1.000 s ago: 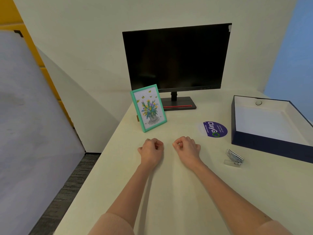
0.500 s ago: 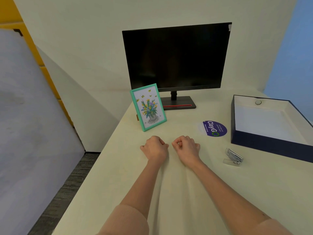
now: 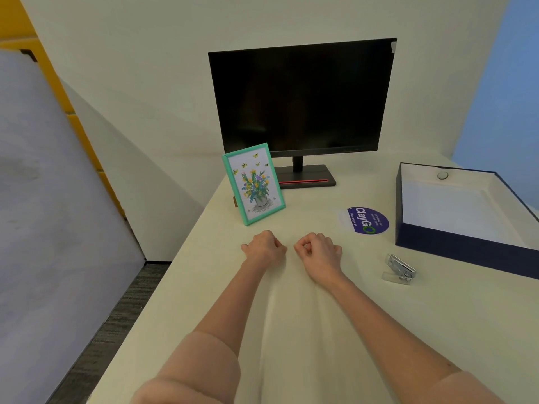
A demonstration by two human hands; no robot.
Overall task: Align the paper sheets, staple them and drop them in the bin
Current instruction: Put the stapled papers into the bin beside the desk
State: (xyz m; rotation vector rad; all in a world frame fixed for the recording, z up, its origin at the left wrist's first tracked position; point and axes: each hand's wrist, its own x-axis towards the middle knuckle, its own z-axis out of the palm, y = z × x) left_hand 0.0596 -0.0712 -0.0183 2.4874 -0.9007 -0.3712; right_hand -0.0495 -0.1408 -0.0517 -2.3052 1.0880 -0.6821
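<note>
Head view, looking down at a pale desk (image 3: 437, 330). Your two bare forearms reach up from the bottom edge to the centre of the frame.

Over the last second your left hand (image 3: 264, 247) has slid a little to the right, narrowing the gap to your right hand (image 3: 319, 252), which has barely moved. They now sit side by side, close but apart. Nothing else on the desk has shifted. For the task this looks like a pause rather than progress: no paper has been gathered and the stapler is untouched.

Both hands are clenched into loose fists resting on the desk, knuckles up. The curled fingers (image 3: 309, 243) of the right hand show a small hollow with nothing in it, and the left fist also holds nothing.

The small clear and metal stapler (image 3: 400, 269) lies on the desk at right of centre, well apart from your right hand. Beyond it, at the right edge, sits an open navy box (image 3: 466, 249) with a white inside. Whether paper sheets lie in it cannot be told, and none show elsewhere.

Above your hands stand a green picture frame (image 3: 253, 183), a dark monitor (image 3: 302, 97) and a round purple sticker (image 3: 364, 220).
</note>
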